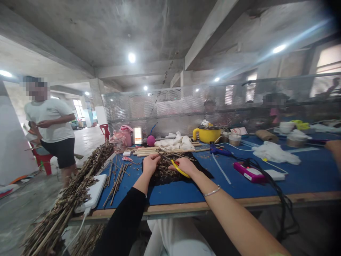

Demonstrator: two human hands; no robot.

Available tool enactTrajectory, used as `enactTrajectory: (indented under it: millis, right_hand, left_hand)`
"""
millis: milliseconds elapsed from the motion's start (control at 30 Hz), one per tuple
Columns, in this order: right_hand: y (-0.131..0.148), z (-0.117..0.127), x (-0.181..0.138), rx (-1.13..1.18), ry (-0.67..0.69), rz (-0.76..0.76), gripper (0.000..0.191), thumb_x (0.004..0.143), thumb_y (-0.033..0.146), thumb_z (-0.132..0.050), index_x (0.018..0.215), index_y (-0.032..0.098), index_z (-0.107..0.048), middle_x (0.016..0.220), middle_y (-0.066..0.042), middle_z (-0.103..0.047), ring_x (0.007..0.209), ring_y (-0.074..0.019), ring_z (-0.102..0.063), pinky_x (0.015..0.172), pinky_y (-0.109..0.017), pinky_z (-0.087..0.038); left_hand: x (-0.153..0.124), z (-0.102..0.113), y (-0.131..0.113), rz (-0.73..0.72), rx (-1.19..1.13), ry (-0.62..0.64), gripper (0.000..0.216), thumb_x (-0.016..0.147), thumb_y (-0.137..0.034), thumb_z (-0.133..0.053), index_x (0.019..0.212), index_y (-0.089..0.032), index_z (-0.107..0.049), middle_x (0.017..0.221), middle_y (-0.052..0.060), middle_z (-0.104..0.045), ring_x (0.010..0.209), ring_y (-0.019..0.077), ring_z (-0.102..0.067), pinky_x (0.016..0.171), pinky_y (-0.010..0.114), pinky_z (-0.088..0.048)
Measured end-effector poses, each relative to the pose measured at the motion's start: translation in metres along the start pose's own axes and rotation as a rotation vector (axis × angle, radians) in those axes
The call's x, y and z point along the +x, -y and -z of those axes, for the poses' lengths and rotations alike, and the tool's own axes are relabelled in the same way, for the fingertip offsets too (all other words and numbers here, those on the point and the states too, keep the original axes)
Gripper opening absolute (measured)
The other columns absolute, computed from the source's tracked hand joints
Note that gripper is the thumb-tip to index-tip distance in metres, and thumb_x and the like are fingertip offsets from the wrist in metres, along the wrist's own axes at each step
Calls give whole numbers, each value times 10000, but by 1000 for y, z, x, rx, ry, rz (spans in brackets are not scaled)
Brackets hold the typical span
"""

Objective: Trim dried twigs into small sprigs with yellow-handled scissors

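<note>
My left hand is closed, its fingers pinching a thin dried plant stem over a black cloth. To its right, my right hand is wrapped round a hand tool with curved yellow handles, like pliers or shears. Its jaws cannot be made out against the brown plant bits. Loose crumbled dry leaves cover the cloth under both hands. Left of the cloth lie several cut dry stems on the blue table.
A long bundle of dried plants runs along the left edge beside a white power bank. Pale wooden sticks, a yellow pot, a blue glue gun and a magenta box with black cables lie around. A person stands at left.
</note>
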State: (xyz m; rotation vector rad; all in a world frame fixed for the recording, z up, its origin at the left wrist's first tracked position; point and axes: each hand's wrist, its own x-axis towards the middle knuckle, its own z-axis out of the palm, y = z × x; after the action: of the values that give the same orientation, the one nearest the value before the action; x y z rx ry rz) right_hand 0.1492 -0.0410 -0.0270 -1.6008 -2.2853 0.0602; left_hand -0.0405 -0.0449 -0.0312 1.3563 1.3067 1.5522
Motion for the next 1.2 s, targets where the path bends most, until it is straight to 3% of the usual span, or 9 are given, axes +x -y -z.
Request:
enactTrajectory:
  millis: [200, 367, 533, 700, 900, 1067, 1200]
  right_hand:
    - [-1, 0, 0, -11, -22, -48, 578, 622, 743, -437, 687, 197, -617, 749, -91, -641, 740, -228, -602, 576, -250, -377]
    - [-6, -2, 2, 42, -66, -113, 587, 628, 721, -461, 864, 201, -594, 872, -87, -642, 836, -251, -593, 660, -284, -399]
    - [-9, -4, 3, 134, -36, -69, 636, 615, 678, -530, 1005, 176, -544, 1013, -111, -611, 914, -244, -573, 728, -284, -401]
    - [-4, -4, 0, 122, -20, -9, 613, 597, 679, -549, 960, 185, -553, 981, -101, -620, 898, -242, -571, 712, -277, -396]
    - [0, -3, -2, 113, -22, 18, 591, 603, 682, -543, 937, 195, -557, 942, -83, -629, 857, -233, -578, 672, -261, -384]
    - [0, -1, -2, 83, -18, 3, 571, 623, 687, -518, 921, 204, -572, 909, -78, -634, 835, -224, -580, 638, -248, -367]
    - [0, -1, -2, 45, -18, -3, 555, 631, 716, -474, 839, 214, -587, 833, -68, -635, 772, -208, -575, 598, -241, -349]
  left_hand:
    - [8, -3, 10, 2, -98, -21, 176, 646, -150, -655, 818, -134, -692, 626, 33, -649, 493, 87, -532, 495, 191, -424]
    - [12, -5, 7, 136, -444, -71, 143, 690, -84, -623, 825, -117, -657, 709, 47, -651, 598, 74, -589, 608, 183, -469]
    - [10, -3, -4, 183, -707, -72, 192, 694, -31, -615, 862, -123, -615, 826, 52, -642, 722, 73, -617, 639, 152, -486]
    - [7, -3, -2, 194, -661, 6, 191, 699, -50, -612, 875, -123, -591, 780, 37, -631, 655, 64, -606, 521, 116, -453]
    - [7, -7, 2, 192, -586, 46, 118, 660, -80, -656, 750, -109, -586, 712, 34, -626, 648, 65, -595, 521, 114, -442]
    - [4, -9, 0, 184, -507, 33, 109, 627, -113, -683, 723, -102, -632, 728, 55, -643, 651, 85, -603, 506, 129, -435]
    - [2, -7, -2, 212, -401, 2, 201, 614, -156, -697, 807, -120, -657, 755, 62, -658, 621, 104, -607, 455, 147, -400]
